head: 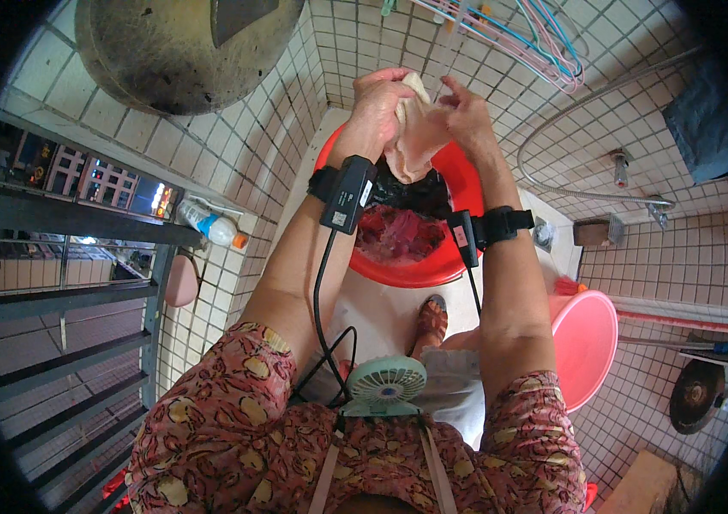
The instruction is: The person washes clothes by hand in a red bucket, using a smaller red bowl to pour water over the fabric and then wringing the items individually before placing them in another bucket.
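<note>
A pale, damp-looking cloth [410, 144] hangs between my hands above a red plastic basin [412, 275]. My left hand [373, 109] grips its upper left edge. At its right side is my right hand [472, 119], with the cloth drawn up to its lower fingers and the forefinger raised; the exact hold is blurred. Inside the basin, dark fabric [425, 194] lies toward the back and wet crimson fabric [402, 232] toward the front, with some suds. A thin clear streak, perhaps running water, comes down near my right fingers.
Coloured hangers [531, 48] hang at the far wall, beside a shower hose [521, 144]. A pink bucket [585, 350] stands at my right. On the left ledge lie a plastic bottle [216, 225] and a round board [177, 64]. A small fan [388, 380] hangs at my chest.
</note>
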Motion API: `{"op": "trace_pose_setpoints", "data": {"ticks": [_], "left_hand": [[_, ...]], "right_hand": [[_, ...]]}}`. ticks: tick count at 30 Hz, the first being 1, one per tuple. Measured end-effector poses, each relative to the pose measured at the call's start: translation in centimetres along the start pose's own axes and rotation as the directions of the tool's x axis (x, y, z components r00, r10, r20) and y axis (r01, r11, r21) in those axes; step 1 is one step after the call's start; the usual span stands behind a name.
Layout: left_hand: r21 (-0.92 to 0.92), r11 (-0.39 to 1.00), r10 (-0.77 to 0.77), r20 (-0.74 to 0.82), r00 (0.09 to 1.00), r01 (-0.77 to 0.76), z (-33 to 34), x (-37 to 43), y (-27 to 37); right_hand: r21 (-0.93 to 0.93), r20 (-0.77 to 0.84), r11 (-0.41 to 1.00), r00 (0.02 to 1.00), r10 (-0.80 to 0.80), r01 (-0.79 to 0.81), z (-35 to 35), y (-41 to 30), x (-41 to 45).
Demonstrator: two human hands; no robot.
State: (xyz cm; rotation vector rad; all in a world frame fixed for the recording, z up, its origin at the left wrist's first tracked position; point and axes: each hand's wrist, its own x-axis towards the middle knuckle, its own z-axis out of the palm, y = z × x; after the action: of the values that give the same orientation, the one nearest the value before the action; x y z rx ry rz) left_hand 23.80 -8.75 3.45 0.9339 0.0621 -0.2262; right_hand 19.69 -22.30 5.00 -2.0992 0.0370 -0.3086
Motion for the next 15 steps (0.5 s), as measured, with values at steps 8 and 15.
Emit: {"op": "trace_pose_setpoints", "data": {"ticks": [8,15], "left_hand": [[0.0,0.999,0.048,0.085,0.995,-0.049,-0.3,-0.1,-0.1],[-0.043,0.999,0.022,0.127,0.992,-0.017,0.7,-0.9,-0.1]], "right_hand": [[0.102,0.244,0.968,0.949,0.197,-0.228,-0.9,0.2,-0.1],[0.184,0.015,0.982,0.999,0.033,-0.035,1.9,1.3,0.6]]}}
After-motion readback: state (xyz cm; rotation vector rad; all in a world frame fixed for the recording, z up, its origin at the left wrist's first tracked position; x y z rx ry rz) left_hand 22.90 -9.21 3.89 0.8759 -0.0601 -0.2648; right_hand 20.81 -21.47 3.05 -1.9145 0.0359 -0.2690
